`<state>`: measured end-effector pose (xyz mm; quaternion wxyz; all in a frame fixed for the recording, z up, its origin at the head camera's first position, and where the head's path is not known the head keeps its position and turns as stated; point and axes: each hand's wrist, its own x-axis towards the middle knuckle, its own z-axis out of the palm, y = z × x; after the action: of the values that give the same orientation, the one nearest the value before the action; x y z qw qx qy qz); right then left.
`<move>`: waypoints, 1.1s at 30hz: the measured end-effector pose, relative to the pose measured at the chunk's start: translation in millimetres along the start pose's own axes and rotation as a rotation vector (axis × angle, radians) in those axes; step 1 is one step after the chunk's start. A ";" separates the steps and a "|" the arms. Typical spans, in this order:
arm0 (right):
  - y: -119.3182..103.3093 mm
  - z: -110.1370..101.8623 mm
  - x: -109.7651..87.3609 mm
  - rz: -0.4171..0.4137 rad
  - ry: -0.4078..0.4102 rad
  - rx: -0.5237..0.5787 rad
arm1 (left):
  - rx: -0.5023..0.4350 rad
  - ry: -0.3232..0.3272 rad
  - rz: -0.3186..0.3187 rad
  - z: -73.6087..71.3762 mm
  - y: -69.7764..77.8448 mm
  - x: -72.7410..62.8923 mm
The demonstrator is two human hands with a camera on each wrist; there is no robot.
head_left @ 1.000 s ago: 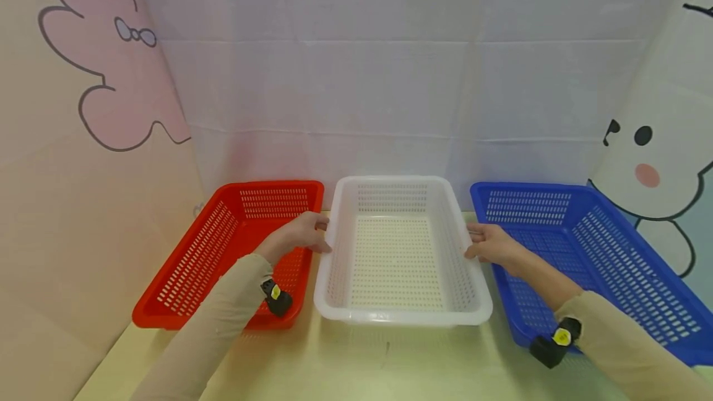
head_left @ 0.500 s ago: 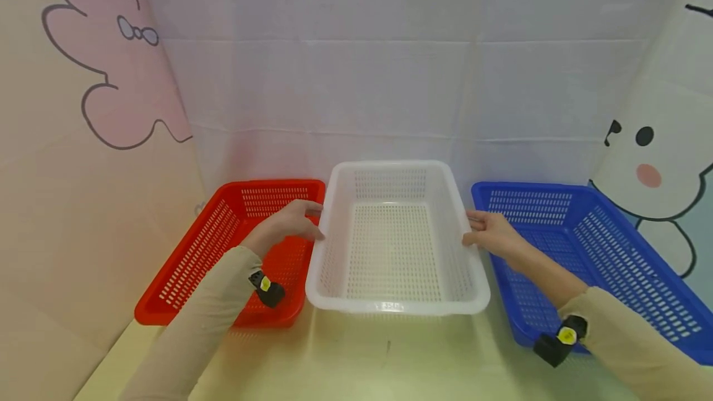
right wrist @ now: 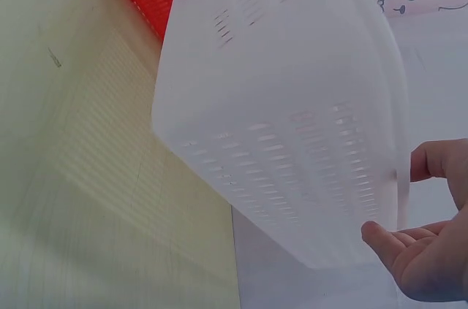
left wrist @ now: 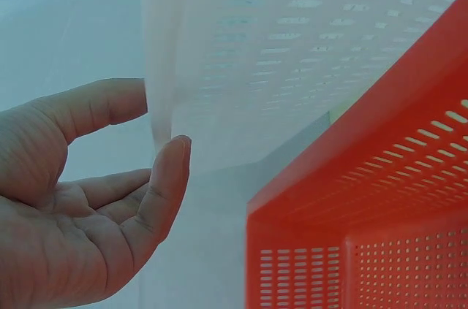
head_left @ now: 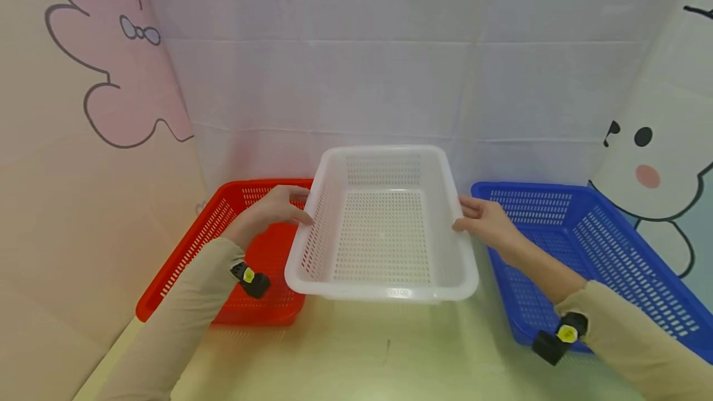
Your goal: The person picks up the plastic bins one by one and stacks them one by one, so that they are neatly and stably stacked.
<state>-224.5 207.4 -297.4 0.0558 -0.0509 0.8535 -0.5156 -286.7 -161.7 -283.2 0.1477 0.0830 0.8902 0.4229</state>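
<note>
A white plastic basket [head_left: 384, 237] with slotted sides hangs above the table between two others, tilted a little, with nothing inside it. My left hand [head_left: 275, 206] grips its left rim, thumb on top and fingers curled under the lip, as the left wrist view shows on the basket's wall [left wrist: 241, 68]. On the opposite rim my right hand [head_left: 484, 221] pinches the edge the same way. In the right wrist view, the white basket's underside [right wrist: 270, 104] stands well off the tabletop [right wrist: 110, 199].
A red basket [head_left: 250, 311] stands to the left, partly overlapped by the white one and my left arm. To the right is a blue basket [head_left: 557, 265], partly behind my right forearm. A white curtain [head_left: 390, 79] hangs behind the table.
Both hands have raised the white basket off the table and shifted it leftward, so it now overlaps the red basket in the head view. The red and blue baskets have stayed put.
</note>
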 end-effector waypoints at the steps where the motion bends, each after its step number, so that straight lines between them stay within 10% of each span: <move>1: -1.4 0.3 -0.6 -0.006 0.004 0.005 | 0.004 0.008 0.001 -1.7 0.6 -1.5; 33: -51.7 45.0 5.0 -0.282 -0.024 0.252 | 0.027 0.099 0.089 -69.2 -8.7 -54.9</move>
<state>-221.3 143.4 -272.6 -0.0010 -0.1685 0.7660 -0.6203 -258.2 -232.5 -237.9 0.0835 0.1032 0.8974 0.4208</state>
